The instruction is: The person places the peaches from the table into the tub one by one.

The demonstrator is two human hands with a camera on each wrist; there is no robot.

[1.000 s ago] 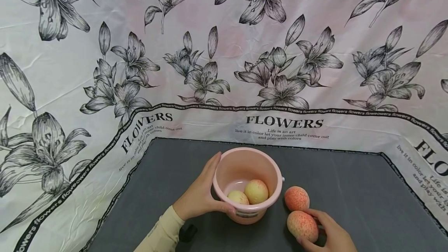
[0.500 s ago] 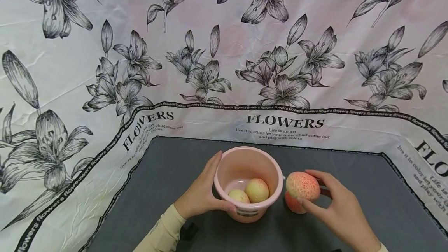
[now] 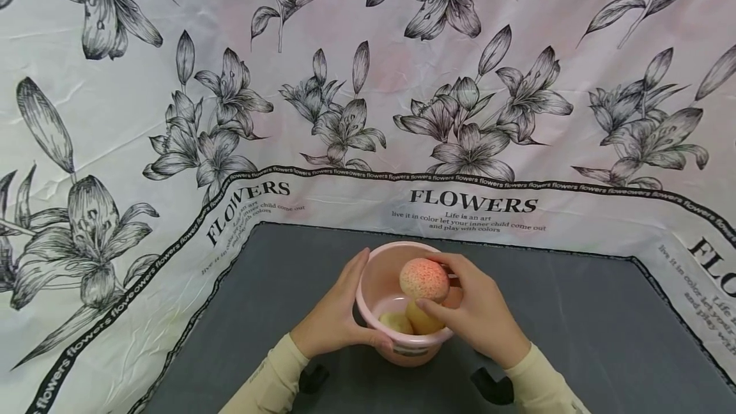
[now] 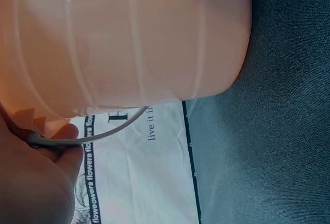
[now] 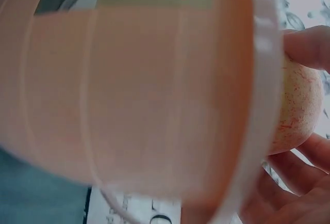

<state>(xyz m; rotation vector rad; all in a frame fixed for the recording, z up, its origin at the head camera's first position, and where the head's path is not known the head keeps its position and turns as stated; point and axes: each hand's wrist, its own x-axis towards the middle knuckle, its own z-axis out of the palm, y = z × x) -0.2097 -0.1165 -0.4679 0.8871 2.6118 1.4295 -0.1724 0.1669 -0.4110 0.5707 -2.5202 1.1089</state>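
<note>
A pink plastic bucket [image 3: 378, 273] stands on the dark cloth, its mouth toward the head camera. My left hand [image 3: 328, 326] grips its left rim; in the left wrist view the bucket's side [image 4: 134, 38] and thin handle [image 4: 111, 131] show beside the left hand [image 4: 36, 177]. With thumb and fingers, my right hand [image 3: 485, 315] holds a speckled red-yellow peach [image 3: 424, 280] over the bucket's mouth. Two yellowish peaches lie inside, one at the left [image 3: 395, 322] and one partly covered [image 3: 421, 319]. The right wrist view shows the held peach [image 5: 300, 105] beyond the rim [image 5: 263, 90].
Dark grey cloth [image 3: 586, 318] covers the surface around the bucket. Behind it rises a white sheet [image 3: 322, 209] printed with flowers and lettering. Black wrist devices sit below the left [image 3: 313, 379] and right [image 3: 492, 386] hands.
My right hand has lifted the peach from the cloth and carried it left over the bucket. The other peach on the cloth is now out of sight behind that hand. The left hand keeps its grip.
</note>
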